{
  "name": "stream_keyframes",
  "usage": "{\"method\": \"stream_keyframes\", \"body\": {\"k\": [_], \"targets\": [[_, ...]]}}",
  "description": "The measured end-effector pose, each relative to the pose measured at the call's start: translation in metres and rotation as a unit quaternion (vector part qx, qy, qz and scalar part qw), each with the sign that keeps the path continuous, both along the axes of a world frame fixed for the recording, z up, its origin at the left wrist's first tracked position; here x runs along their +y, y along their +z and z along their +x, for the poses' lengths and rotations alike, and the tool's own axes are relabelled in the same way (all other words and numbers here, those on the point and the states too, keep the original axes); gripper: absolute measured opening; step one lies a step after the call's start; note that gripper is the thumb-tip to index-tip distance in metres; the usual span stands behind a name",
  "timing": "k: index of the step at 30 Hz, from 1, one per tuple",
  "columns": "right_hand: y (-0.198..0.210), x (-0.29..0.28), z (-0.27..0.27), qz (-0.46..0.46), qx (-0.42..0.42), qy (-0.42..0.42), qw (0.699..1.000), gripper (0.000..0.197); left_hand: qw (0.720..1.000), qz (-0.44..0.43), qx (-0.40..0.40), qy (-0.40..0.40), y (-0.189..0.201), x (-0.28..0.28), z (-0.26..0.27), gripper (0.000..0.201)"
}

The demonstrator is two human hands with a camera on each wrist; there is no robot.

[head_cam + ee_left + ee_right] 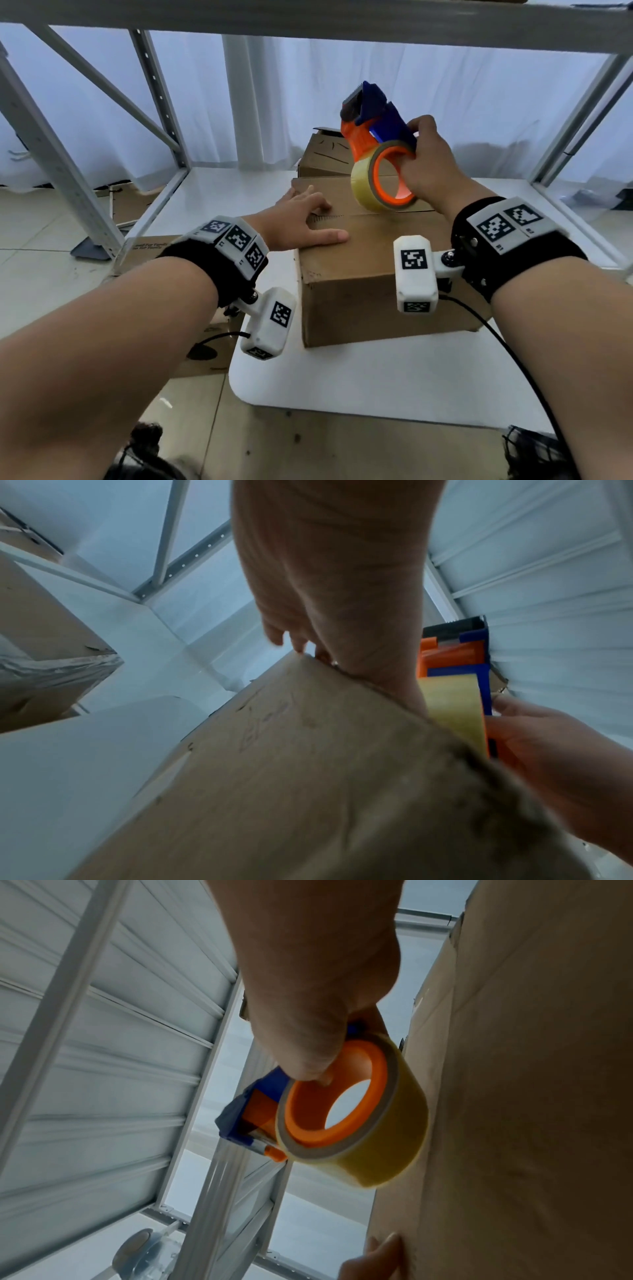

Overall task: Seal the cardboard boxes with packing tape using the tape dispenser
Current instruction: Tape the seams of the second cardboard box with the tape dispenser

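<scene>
A closed cardboard box (370, 274) stands on the white table (376, 377), its top seam running left to right. My left hand (301, 222) lies flat on the box top near its left edge, fingers spread. My right hand (428, 164) grips an orange and blue tape dispenser (373, 126) with a yellowish tape roll (383, 181), held just above the box top near the seam, cutter end tilted up. In the right wrist view the tape roll (356, 1118) hangs beside the box wall (531, 1096). The left wrist view shows the dispenser (455, 674) behind my left hand (329, 588).
A second cardboard box (325, 154) with a raised flap stands behind the first. Grey shelf uprights (61, 164) and a brace frame the table left and right. Flattened cardboard (147, 246) lies on the floor at left. A taped box (41, 656) stands off to the left.
</scene>
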State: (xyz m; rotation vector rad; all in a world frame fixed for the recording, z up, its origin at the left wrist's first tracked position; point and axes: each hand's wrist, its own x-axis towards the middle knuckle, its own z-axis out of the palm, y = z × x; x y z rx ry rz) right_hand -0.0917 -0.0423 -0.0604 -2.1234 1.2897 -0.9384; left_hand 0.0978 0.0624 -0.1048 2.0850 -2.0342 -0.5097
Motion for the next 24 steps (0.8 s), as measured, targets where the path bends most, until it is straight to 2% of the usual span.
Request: {"method": "stream_keyframes", "body": {"k": [3, 6, 10, 14, 18, 19, 22, 24], "targets": [[-0.002, 0.003, -0.010, -0.005, 0.035, 0.012, 0.999, 0.035, 1.000, -0.009, -0.003, -0.014, 0.003, 0.002, -0.004, 0.084], [0.001, 0.006, -0.015, -0.012, 0.042, 0.008, 0.999, 0.028, 1.000, -0.001, -0.024, -0.021, 0.004, 0.002, -0.010, 0.095], [0.003, 0.010, -0.017, 0.035, 0.051, 0.025, 0.998, 0.033, 0.998, 0.004, -0.048, -0.048, 0.000, 0.001, -0.020, 0.096], [0.005, 0.014, -0.021, 0.023, -0.012, 0.050, 0.998, 0.060, 0.999, -0.015, -0.024, -0.040, -0.003, 0.001, -0.020, 0.085], [0.009, 0.015, -0.016, 0.062, -0.175, 0.055, 0.981, 0.059, 0.999, -0.026, -0.005, -0.034, -0.003, 0.000, -0.020, 0.083], [0.009, 0.016, -0.016, 0.072, -0.185, 0.064, 0.978, 0.061, 0.999, -0.028, -0.004, -0.033, -0.003, -0.001, -0.021, 0.083], [0.005, 0.019, -0.017, 0.070, -0.113, 0.114, 0.985, 0.056, 0.999, -0.033, 0.007, -0.028, -0.004, -0.002, -0.020, 0.083], [0.003, 0.020, -0.019, 0.071, -0.104, 0.132, 0.983, 0.050, 0.999, -0.036, 0.017, -0.025, -0.006, -0.002, -0.020, 0.083]]}}
